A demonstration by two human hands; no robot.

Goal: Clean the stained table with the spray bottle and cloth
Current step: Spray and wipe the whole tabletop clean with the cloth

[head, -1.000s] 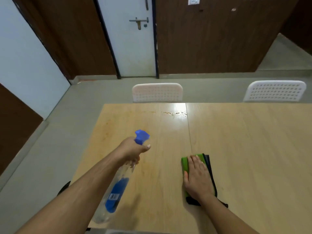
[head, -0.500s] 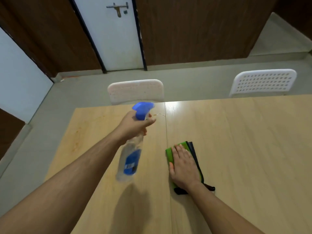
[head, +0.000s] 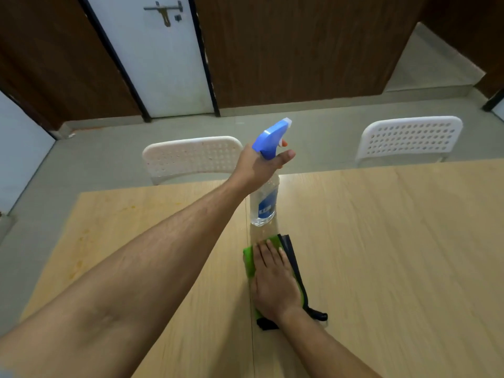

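While we lean over the table, its pale wood top fills the lower part of the head view, with a seam running down its middle and faint yellow-orange stains scattered along its left side. Beyond its far edge we see a grey floor, a dark wood-panelled wall and a white door with a metal latch near its top. Two white perforated chairs stand pushed up to the far side of the table, one behind our left arm and one off to the right.

Our left hand is raised above the far middle of the table, its fingers wrapped around the neck of the spray bottle. We hold the bottle close to upright, its blue trigger head pointing up and to the right, its clear body with a blue label hanging below our fist. Whether its base touches the table we cannot tell.

Our right hand lies flat, fingers straight and together, pressing on the cloth, which is green with a dark edge and rests on the table just nearer than the bottle, along the seam.
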